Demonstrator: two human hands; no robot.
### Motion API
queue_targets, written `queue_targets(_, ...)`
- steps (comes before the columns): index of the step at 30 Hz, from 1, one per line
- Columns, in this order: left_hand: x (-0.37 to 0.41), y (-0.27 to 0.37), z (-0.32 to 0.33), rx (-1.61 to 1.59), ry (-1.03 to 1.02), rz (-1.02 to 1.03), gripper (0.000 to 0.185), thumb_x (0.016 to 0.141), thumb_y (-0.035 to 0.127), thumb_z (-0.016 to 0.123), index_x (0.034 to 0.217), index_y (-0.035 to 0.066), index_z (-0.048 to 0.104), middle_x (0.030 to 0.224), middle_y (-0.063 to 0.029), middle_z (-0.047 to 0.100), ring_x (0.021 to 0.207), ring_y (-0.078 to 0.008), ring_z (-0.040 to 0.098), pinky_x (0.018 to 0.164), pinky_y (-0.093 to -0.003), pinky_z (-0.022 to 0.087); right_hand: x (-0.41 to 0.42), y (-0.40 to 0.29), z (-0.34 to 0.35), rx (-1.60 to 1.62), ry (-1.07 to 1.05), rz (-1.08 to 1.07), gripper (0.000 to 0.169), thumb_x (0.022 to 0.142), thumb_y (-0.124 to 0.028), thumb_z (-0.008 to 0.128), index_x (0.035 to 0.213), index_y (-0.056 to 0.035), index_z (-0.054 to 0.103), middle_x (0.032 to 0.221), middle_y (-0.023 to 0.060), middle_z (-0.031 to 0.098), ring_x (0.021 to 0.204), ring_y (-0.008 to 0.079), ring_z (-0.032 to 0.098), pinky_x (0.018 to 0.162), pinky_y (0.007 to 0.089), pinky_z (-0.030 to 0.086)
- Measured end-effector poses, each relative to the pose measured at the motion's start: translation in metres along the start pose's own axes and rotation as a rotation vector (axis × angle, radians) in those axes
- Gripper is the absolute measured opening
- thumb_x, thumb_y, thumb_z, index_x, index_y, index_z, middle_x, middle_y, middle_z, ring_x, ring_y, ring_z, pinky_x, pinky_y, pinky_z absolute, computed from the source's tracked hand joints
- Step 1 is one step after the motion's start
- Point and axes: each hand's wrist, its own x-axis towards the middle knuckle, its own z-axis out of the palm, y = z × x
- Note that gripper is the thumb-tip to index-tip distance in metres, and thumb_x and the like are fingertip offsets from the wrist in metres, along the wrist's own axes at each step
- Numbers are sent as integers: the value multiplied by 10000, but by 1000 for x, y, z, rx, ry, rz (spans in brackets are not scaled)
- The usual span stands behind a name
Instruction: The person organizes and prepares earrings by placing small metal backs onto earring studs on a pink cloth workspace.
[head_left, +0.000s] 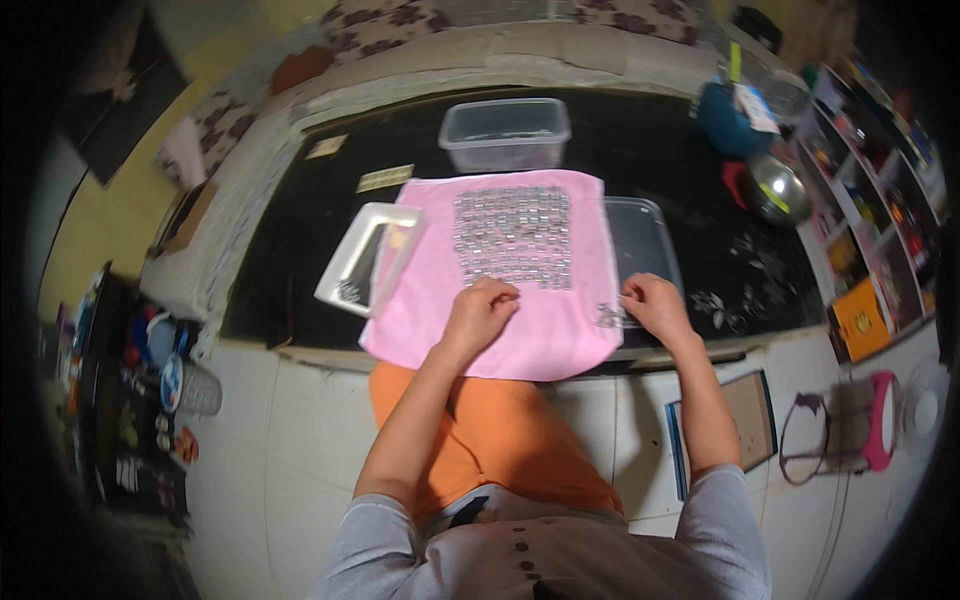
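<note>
A pink cloth (431, 315) lies on the low black table, with rows of small shiny metallic pieces (514, 232) set on it in a rough block. My left hand (486, 311) rests at the lower edge of the rows, fingertips pinched together; whether a piece is between them cannot be told. At the cloth's right edge, my right hand (652, 304) has its thumb and finger close together beside a small loose pile of similar pieces (607, 315). A white rectangular tray (334, 259) overlaps the cloth's left side and holds some dark small pieces.
Behind the cloth stands a clear plastic container (504, 135). A clear lid (645, 232) lies partly under the cloth's right side. Two flat cards lie at the back left. A metal bowl (780, 191), a blue container (731, 124) and a compartment shelf (862, 195) are at the right.
</note>
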Motion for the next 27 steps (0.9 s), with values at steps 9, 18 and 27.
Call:
queue_targets(9,-40,-34,-108,43,260,-191,144,678,62,626,804,-6,608,740,-95,583,628,-146,567,570,-235,451,0,-16,-3,78,119,71,66,651,-36,550,689,-2,508,577,115,528,510,206,528,507,276,415)
queue_targets(18,-24,-86,-201,346,43,-523,148,621,29,628,767,5,629,684,-111,609,631,-182,596,605,-266,467,-4,-47,6,384,85,63,56,688,-24,560,676,2,512,540,-18,449,505,23,392,470,171,350)
queue_targets(27,-2,-101,-194,636,-255,-554,119,546,97,665,659,67,645,684,-108,611,688,-249,596,654,-312,477,-5,-70,21,387,47,56,61,697,-42,563,685,5,527,546,-20,454,503,24,383,470,171,349)
